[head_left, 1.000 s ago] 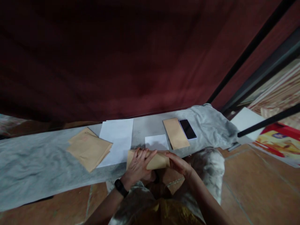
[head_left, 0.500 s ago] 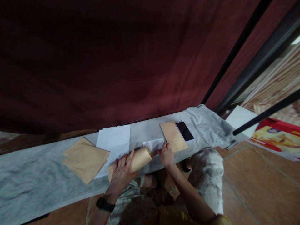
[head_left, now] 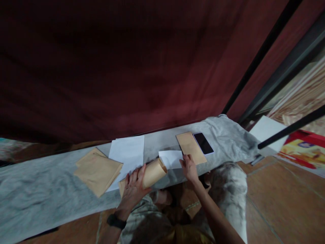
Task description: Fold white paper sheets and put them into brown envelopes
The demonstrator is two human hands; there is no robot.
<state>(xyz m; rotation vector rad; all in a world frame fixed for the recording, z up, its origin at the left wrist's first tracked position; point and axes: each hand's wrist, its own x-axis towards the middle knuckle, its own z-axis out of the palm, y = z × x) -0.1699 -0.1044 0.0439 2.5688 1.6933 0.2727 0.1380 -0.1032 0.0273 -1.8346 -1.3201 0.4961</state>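
My left hand (head_left: 135,185) lies with fingers stretched out on a brown paper envelope (head_left: 153,174), pressing it down near the bench's front edge. The envelope's right end curls up and gapes. Just right of that end is a white sheet of paper (head_left: 171,158), its right edge pinched in my right hand (head_left: 189,167). Whether the sheet's left end reaches inside the envelope is hidden by the curl. Beyond my right hand, another brown envelope (head_left: 192,149) lies flat, and a phone (head_left: 203,143) with a dark screen rests beside it.
Several brown envelopes (head_left: 98,173) overlap on the left, partly over white sheets (head_left: 128,149). A grey cloth (head_left: 38,189) covers the narrow bench. A dark red curtain (head_left: 142,74) hangs behind. Dark poles (head_left: 261,57) and a red and yellow box (head_left: 304,149) stand at the right.
My right hand has moved right, and more of the white sheet now shows beside the envelope's curled end. My left hand stays on the envelope. The view has shifted slightly.
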